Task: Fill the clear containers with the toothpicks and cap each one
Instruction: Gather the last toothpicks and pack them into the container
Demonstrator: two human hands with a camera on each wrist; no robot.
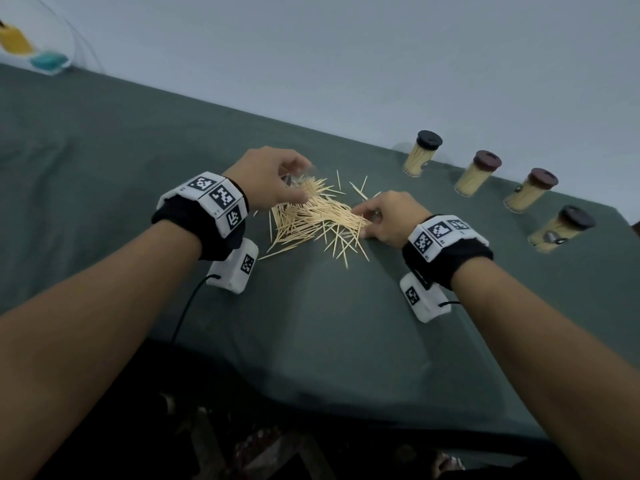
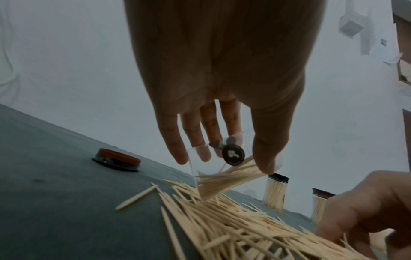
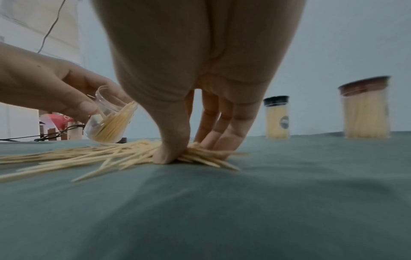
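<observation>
While right hand [image 1: 382,218] pinches a bunch at the right edge of the toothpick pile [image 1: 313,220], left hand [image 1: 273,180] grips the tilted, part-filled clear container [image 3: 109,121] just above the pile. Risk: steep tilt spills contents. Beyond the pile: four capped containers [image 1: 476,174].

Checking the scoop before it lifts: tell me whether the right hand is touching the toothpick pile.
Touching. The right wrist view shows the right hand with its thumb and fingertips pressed down into the toothpick pile, no gap between them.
</observation>
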